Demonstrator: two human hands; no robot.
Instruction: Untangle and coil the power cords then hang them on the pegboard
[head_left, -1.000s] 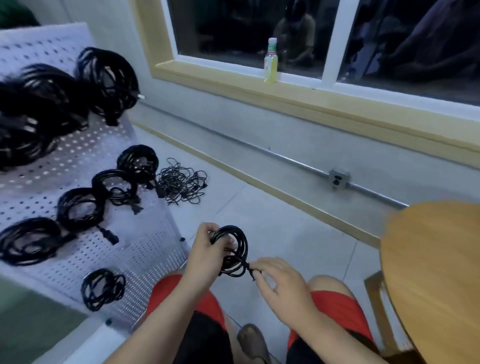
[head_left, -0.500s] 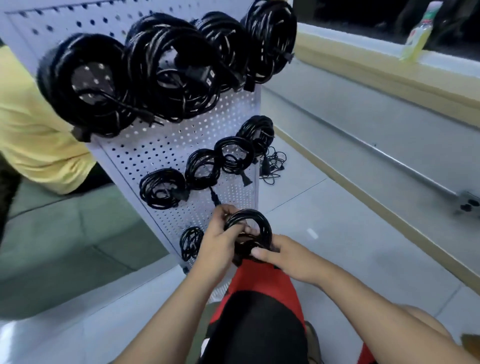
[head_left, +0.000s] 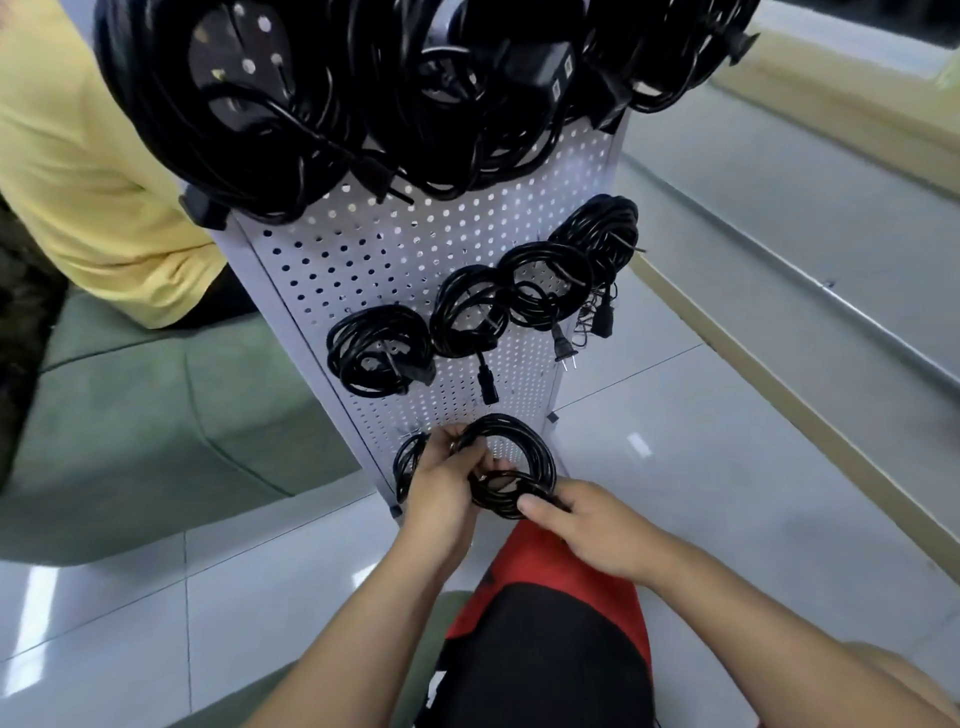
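A coiled black power cord (head_left: 524, 452) is held up in front of the lower part of the white pegboard (head_left: 363, 260). My left hand (head_left: 441, 483) grips the coil's left side. My right hand (head_left: 587, 525) pinches its lower right edge. Several coiled black cords hang on the board: big bundles along the top (head_left: 332, 98), a middle row (head_left: 467, 312), and one small coil (head_left: 408, 462) low down, partly hidden behind my left hand.
A person in a yellow shirt (head_left: 78, 182) sits left of the pegboard on a green cushion (head_left: 156, 415). White floor tiles (head_left: 727, 467) lie to the right, with a beige baseboard (head_left: 779, 395) along the wall. My red and black shorts (head_left: 545, 623) fill the bottom.
My view has swung left and closer to the pegboard. Both hands have carried the coiled cord up to the board's lower part, still gripping it.
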